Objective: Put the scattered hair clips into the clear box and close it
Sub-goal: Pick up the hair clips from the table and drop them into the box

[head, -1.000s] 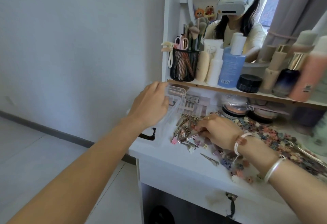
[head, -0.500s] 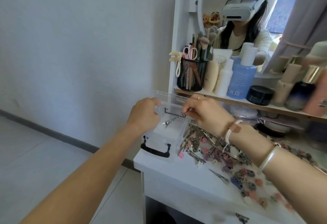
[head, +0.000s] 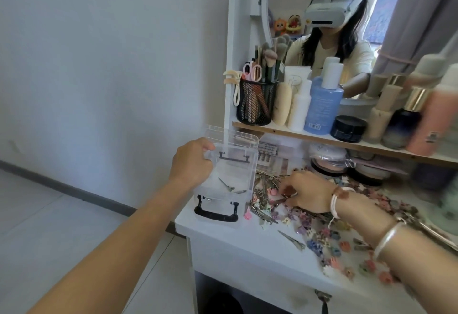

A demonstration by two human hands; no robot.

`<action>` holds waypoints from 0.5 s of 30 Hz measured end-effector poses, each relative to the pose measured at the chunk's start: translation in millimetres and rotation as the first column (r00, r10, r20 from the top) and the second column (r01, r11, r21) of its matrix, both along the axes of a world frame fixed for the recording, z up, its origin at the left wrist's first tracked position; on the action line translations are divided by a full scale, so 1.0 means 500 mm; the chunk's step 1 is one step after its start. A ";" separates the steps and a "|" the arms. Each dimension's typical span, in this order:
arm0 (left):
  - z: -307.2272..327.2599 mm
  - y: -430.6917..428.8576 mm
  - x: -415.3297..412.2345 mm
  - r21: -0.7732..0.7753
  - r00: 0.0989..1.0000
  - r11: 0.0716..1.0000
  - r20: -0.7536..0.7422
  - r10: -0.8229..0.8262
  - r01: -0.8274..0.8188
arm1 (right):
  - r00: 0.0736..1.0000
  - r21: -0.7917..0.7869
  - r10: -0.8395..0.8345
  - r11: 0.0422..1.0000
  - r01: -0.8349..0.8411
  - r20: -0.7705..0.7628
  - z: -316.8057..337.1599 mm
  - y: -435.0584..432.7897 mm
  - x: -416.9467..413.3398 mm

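- Clips first: a few slim silver clips lie on the floor of the clear plastic box, which sits at the left front corner of the white worktop with its mouth open upward.
- Its hinged clear lid stands thrown back behind it, and its black carry handle hangs on the near wall.
- The left hand grips the box's left wall, fingers curled over the rim, steadying it.
- Just right of the box, up against its right wall, lies a heap of long silver metal hair clips. Farther right spread small flower-shaped clips in pink, purple and blue.
- The right hand rests in that heap, fingers curled down among the clips. Whether they pinch one I cannot tell.
- The box lies to the left of the right hand and near it, with only the right wall between. The right hand is the nearer to the heap, while the left is taken up with the box, so the next move is probably a short carry leftward over that wall.
- The long clips point every way. One lone silver clip, right of the box and nearer the front edge, lies slantwise.
- Most clips are outside the box, so the task looks barely begun.
- Above and right of the box, a wooden shelf carries a black mesh pot of brushes and a blue bottle.
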State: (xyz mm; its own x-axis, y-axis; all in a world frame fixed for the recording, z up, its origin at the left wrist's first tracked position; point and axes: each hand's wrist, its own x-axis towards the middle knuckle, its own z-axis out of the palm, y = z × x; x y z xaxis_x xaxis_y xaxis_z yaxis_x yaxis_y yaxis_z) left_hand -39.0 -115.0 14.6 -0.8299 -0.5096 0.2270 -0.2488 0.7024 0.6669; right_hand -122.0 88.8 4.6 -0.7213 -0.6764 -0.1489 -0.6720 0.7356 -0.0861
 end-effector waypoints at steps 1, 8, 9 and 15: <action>0.000 0.000 0.000 0.004 1.000 1.000 0.001 0.002 -0.002 | 1.000 -0.007 0.007 1.000 -0.007 -0.015 -0.001 0.001 0.001; 0.000 0.004 0.001 -0.009 1.000 1.000 -0.005 -0.006 0.006 | 0.991 0.066 0.089 0.994 -0.083 -0.098 -0.015 -0.003 0.008; 0.000 0.005 0.002 -0.009 1.000 1.000 -0.005 -0.007 0.007 | 0.989 0.085 0.102 0.992 -0.093 -0.107 -0.016 -0.005 0.009; 0.000 0.007 0.004 0.000 1.000 1.000 -0.001 -0.009 0.009 | 0.951 -0.170 0.096 0.974 -0.151 -0.295 0.057 -0.003 0.012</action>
